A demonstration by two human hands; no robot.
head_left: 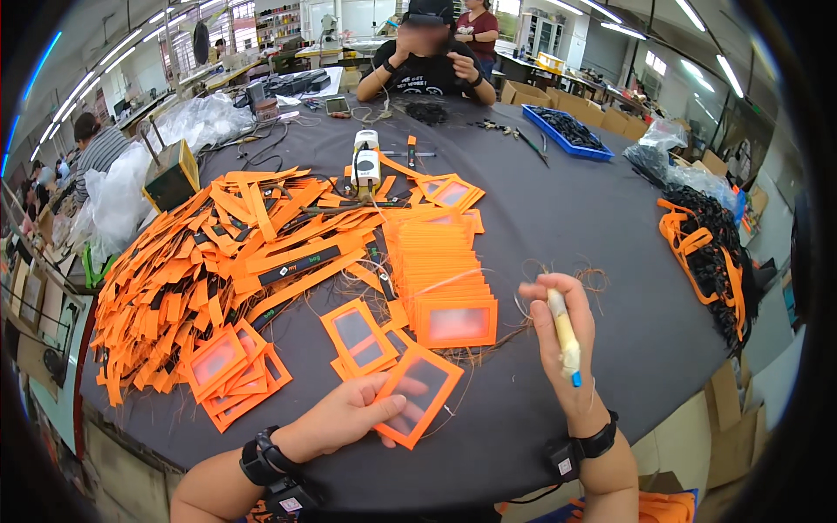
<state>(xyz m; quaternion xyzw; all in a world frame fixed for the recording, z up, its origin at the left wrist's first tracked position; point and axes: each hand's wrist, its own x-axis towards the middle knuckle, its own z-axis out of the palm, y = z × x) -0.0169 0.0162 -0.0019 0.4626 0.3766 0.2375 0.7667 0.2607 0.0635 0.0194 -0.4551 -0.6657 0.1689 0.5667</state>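
Observation:
My left hand [349,411] pinches an orange-framed card holder with a clear window [425,390], tilted above the table's near edge. My right hand [565,336], raised to the right, is closed round a pen-shaped tool [562,327] wrapped in cream tape with a blue end. The tool is apart from the card holder. Just beyond my left hand lie a few loose card holders [356,336]. A long overlapping row of the same orange frames [443,279] runs away from me mid-table. More frames [228,370] are stacked untidily to the left.
A large heap of orange strips with black labels [261,240] covers the left side. A white plug adapter [366,166] stands behind the row. Farther back are a blue tray of black parts [568,132] and a seated person [427,65]. Black-and-orange straps [711,261] hang at the right edge.

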